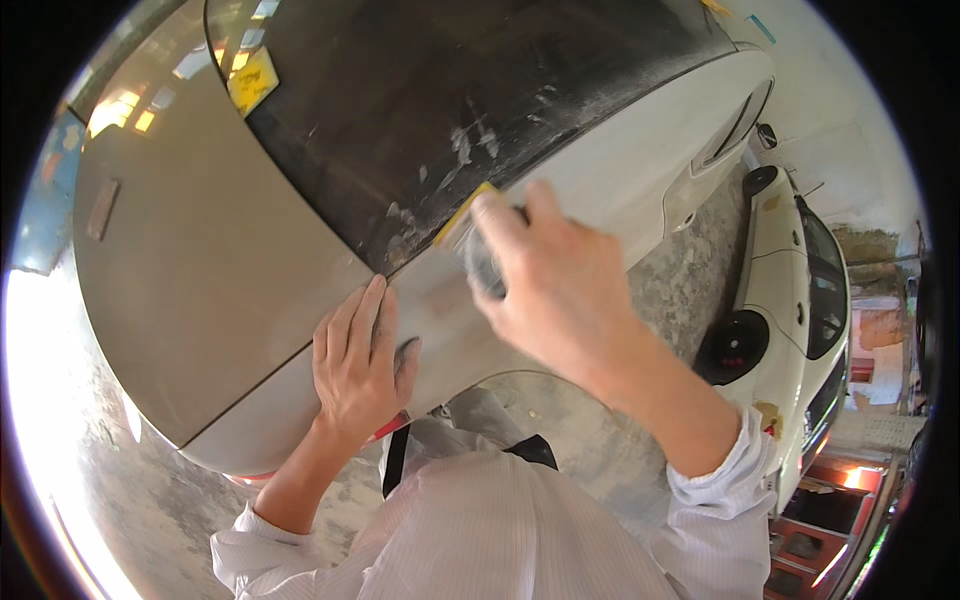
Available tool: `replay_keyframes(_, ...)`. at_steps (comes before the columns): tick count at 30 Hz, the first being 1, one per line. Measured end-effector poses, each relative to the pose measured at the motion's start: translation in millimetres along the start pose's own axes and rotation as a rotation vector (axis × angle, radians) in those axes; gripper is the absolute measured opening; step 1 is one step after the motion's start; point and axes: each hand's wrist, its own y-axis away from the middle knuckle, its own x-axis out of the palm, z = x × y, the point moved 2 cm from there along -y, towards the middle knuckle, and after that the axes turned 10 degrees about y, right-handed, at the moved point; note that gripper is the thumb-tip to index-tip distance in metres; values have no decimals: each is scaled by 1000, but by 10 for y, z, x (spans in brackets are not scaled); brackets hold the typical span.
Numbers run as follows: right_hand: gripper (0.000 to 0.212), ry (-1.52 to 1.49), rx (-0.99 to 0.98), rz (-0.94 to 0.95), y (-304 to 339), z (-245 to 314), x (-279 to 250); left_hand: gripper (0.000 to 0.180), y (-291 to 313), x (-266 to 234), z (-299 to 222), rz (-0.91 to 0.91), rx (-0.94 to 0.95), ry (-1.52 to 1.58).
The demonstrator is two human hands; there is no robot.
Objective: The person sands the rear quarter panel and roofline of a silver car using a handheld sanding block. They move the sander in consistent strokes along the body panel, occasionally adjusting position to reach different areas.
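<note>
A blotchy grey floor carries two pale cars. On the nearer one, the left hand rests with fingers straight, thumb apart, by the corner of the trunk lid. The right hand, blurred, has its fingers around one yellow-edged grey block beside the dark rear window. One brown strip lies on the lid, one yellow pad at the window's edge. The second car stands farther off, right.
</note>
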Motion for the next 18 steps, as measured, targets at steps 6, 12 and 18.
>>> replay_keyframes(6, 50, 161, 191, 59, -143, -166, -182, 56, 77, -24, 92, -150, 7, 134)
replay_keyframes(12, 49, 267, 292, 96, -420, -183, -360, 56, 54, -24, 132, -202, 7, 219)
replay_keyframes(18, 50, 238, 173, 283, -341, 393, -133, 57, 57, -58, 151, -182, 8, 251)
